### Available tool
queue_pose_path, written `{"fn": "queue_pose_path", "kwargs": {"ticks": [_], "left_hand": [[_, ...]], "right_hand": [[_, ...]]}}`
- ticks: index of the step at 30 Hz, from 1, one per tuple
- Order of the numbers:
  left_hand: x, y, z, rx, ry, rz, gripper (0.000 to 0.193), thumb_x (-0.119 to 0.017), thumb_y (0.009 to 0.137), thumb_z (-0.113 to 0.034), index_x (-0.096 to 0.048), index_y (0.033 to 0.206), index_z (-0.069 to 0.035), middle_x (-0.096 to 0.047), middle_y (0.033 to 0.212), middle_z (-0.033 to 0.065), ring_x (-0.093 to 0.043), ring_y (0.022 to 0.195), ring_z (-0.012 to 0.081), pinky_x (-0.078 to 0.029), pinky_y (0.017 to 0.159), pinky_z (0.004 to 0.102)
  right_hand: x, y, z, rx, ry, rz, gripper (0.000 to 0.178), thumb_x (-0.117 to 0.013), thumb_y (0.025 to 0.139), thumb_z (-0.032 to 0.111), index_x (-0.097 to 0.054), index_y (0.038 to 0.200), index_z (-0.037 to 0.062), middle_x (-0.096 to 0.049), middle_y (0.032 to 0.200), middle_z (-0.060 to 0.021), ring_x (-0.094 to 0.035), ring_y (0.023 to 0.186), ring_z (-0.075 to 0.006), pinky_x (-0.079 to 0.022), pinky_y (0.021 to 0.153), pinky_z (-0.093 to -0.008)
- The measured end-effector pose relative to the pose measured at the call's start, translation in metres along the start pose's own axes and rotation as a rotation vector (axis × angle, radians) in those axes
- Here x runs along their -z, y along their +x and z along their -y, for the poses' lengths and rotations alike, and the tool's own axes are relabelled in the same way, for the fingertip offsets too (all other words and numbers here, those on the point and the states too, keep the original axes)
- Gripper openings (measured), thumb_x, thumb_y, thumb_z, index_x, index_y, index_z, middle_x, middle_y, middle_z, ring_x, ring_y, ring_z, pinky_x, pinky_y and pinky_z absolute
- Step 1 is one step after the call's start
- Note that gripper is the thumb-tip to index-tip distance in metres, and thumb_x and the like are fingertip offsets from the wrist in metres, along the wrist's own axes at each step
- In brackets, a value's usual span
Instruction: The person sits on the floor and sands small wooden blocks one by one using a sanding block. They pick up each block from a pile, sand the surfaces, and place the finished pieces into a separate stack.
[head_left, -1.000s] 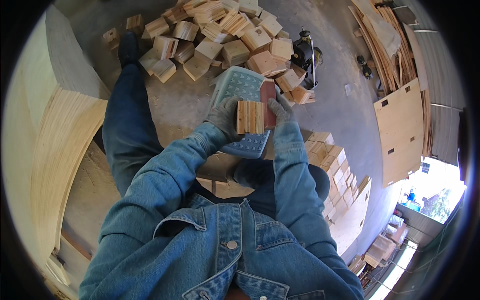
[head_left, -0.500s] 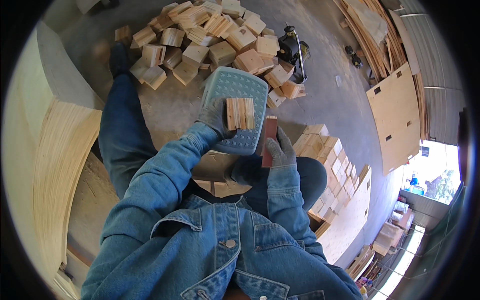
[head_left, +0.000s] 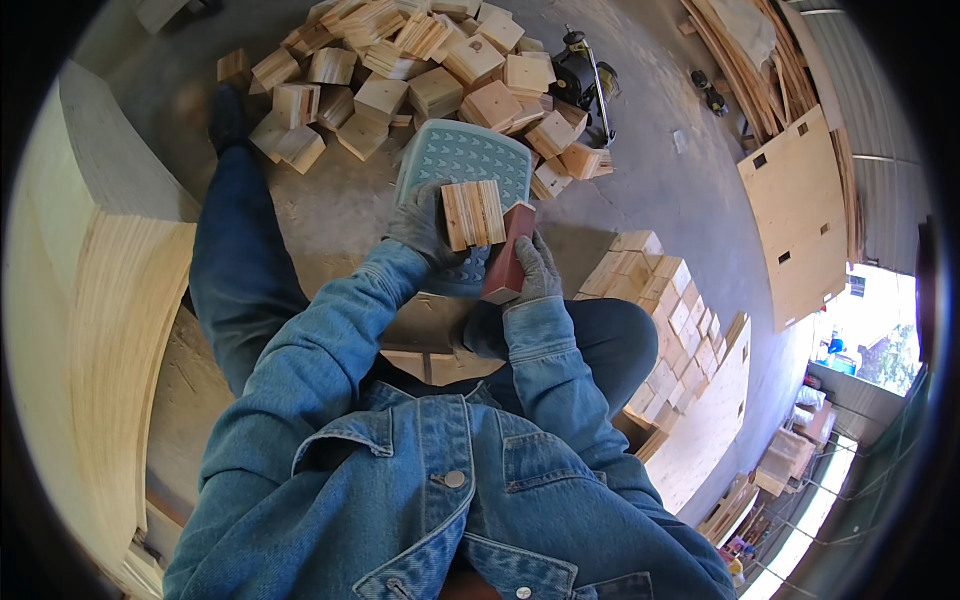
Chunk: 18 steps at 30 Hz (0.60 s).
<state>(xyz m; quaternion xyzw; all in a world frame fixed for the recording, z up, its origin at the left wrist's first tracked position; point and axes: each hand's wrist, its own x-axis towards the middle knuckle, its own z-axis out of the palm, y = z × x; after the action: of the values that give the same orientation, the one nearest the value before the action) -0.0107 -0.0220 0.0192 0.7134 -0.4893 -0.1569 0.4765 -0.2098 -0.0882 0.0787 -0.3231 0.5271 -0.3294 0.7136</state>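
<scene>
Gripping a small wooden block in a grey-gloved left hand, a seated person in a denim jacket holds it up over a pale green plastic stool — fingers curled around the block's left edge, its layered end grain facing the camera. The gloved right hand closes around a reddish-brown sanding pad, whose upper end meets the block's lower right corner. Both hands sit close together above the person's knees, forearms in blue sleeves coming in from below.

Beyond the stool, a loose heap of similar wooden blocks spreads across the concrete floor. A dark power tool rests just right of the heap. To the person's right, more blocks stand in neat stacks; farther right, plywood sheets with small cut-outs lean beside long strips of timber. On the left, a tall stack of pale plywood fills the edge of the view — its layered edges clearly visible.
</scene>
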Motion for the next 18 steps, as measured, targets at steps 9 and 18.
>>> {"fn": "queue_pose_path", "kwargs": {"ticks": [9, 18], "left_hand": [[0.002, -0.001, -0.005, 0.081, 0.086, 0.047, 0.083, -0.091, 0.062, -0.033, -0.055, 0.133, -0.006, -0.063, 0.121, 0.0199, -0.064, 0.112, 0.0401, -0.054, 0.1, 0.0472], [0.008, -0.002, -0.021, 0.139, -0.033, 0.039, 0.089, -0.095, 0.06, -0.033, -0.055, 0.134, -0.007, -0.063, 0.123, 0.0177, -0.065, 0.114, 0.0374, -0.055, 0.101, 0.0464]], "right_hand": [[0.003, -0.013, 0.005, 0.061, 0.076, -0.073, 0.061, -0.077, 0.1, 0.018, -0.052, 0.153, 0.0033, -0.069, 0.132, -0.0142, -0.073, 0.105, -0.0261, -0.065, 0.086, -0.0389], [-0.012, -0.023, 0.012, 0.251, 0.064, -0.003, 0.062, -0.077, 0.099, 0.015, -0.051, 0.155, 0.005, -0.069, 0.134, -0.0135, -0.073, 0.107, -0.0241, -0.066, 0.085, -0.0358]]}}
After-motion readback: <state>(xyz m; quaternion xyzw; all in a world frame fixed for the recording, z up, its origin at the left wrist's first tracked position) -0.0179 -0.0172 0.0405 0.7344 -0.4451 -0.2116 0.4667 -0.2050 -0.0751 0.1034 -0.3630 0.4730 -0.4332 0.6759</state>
